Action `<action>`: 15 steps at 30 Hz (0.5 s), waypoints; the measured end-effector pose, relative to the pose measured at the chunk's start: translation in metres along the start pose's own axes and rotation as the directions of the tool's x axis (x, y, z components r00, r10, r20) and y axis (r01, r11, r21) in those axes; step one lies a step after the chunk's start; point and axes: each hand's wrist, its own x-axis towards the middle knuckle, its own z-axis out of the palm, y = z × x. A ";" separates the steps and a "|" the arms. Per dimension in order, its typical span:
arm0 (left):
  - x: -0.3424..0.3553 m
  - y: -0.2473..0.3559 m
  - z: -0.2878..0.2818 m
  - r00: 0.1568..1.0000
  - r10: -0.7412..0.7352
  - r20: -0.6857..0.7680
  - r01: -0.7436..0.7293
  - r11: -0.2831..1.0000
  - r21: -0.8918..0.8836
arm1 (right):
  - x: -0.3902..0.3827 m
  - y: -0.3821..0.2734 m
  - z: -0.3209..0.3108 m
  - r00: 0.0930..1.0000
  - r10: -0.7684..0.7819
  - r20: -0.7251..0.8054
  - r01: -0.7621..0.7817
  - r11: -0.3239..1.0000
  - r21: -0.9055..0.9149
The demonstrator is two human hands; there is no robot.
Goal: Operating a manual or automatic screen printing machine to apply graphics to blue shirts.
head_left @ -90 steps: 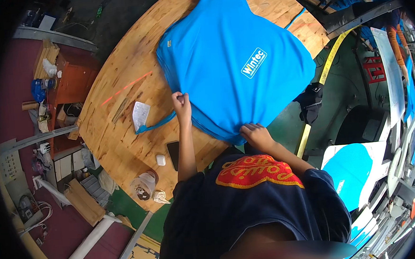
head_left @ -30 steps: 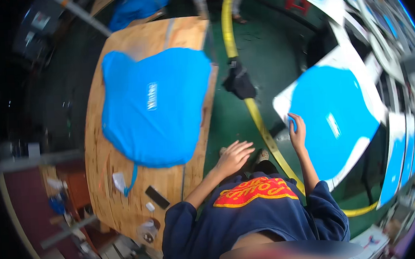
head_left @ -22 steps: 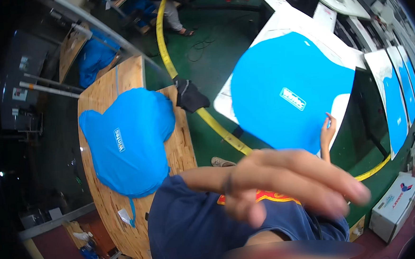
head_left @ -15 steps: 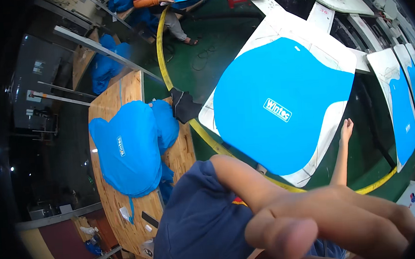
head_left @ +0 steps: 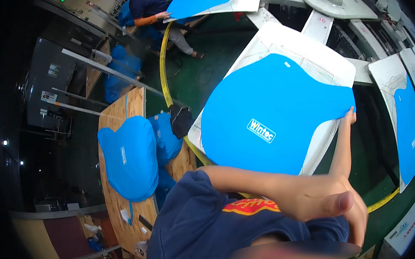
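Note:
A blue fabric piece (head_left: 263,102) with a white printed label lies on a white board (head_left: 301,36) in front of me. My right hand (head_left: 350,115) is at the right edge of this fabric, its fingers closed on the corner. Bent across my chest, my left arm in a navy sleeve brings my left hand (head_left: 316,201) close to the camera. Its thumb sticks out, the other fingers bend downward with hidden tips, and nothing shows in it.
A wooden table (head_left: 113,109) at left bears a stack of blue fabric pieces (head_left: 129,167) and a dark phone-like item (head_left: 145,222). Further boards (head_left: 385,76) with blue pieces stand at right. Another person (head_left: 145,7) handles fabric at the far end. A yellow rail (head_left: 164,61) curves over the green floor.
My right hand has moved up onto the fabric's corner, from beside the board. My left hand has drawn back and its fingers have bent. The view has shifted slightly.

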 end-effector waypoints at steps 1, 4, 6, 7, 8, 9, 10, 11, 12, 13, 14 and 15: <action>-0.005 -0.012 -0.023 0.999 -0.039 0.035 0.029 0.969 0.243 | 0.000 -0.022 -0.023 0.998 -0.032 -0.056 0.033 0.999 0.013; -0.047 -0.008 -0.074 0.897 -0.151 -0.415 0.412 0.626 0.662 | -0.094 -0.085 -0.011 0.939 -0.231 0.254 0.136 0.930 0.342; -0.080 0.002 -0.110 0.869 0.083 -0.487 0.433 0.346 0.832 | -0.226 -0.192 0.016 0.697 -0.211 0.686 -0.113 0.912 0.395; -0.096 0.013 -0.123 0.870 0.191 -0.454 0.419 0.197 0.886 | -0.278 -0.226 0.011 0.619 -0.172 0.767 -0.163 0.927 0.339; -0.107 0.024 -0.129 0.877 0.197 -0.438 0.419 0.133 0.898 | -0.324 -0.253 0.000 0.522 -0.161 0.838 -0.156 0.947 0.280; -0.120 0.038 -0.131 0.882 0.204 -0.426 0.422 0.065 0.904 | -0.366 -0.274 -0.013 0.416 -0.140 0.898 -0.144 0.965 0.217; -0.138 0.055 -0.130 0.878 0.116 -0.465 0.462 0.051 0.885 | -0.410 -0.295 -0.029 0.329 -0.150 0.932 -0.143 0.968 0.206; -0.157 0.070 -0.127 0.860 0.034 -0.509 0.508 0.028 0.861 | -0.443 -0.312 -0.040 0.231 -0.152 0.961 -0.146 0.971 0.189; -0.172 0.076 -0.129 0.863 0.069 -0.501 0.492 0.118 0.863 | -0.457 -0.320 -0.042 0.099 -0.186 0.977 -0.147 0.969 0.199; -0.193 0.089 -0.122 0.889 0.145 -0.435 0.416 0.142 0.898 | -0.471 -0.330 -0.046 -0.030 -0.221 0.975 -0.149 0.965 0.214; -0.204 0.111 -0.105 0.889 0.105 -0.446 0.435 0.114 0.893 | -0.505 -0.355 -0.041 -0.018 -0.208 0.978 -0.142 0.969 0.203; -0.216 0.131 -0.087 0.883 0.070 -0.463 0.457 0.086 0.885 | -0.516 -0.360 -0.034 -0.099 -0.234 0.967 -0.131 0.967 0.220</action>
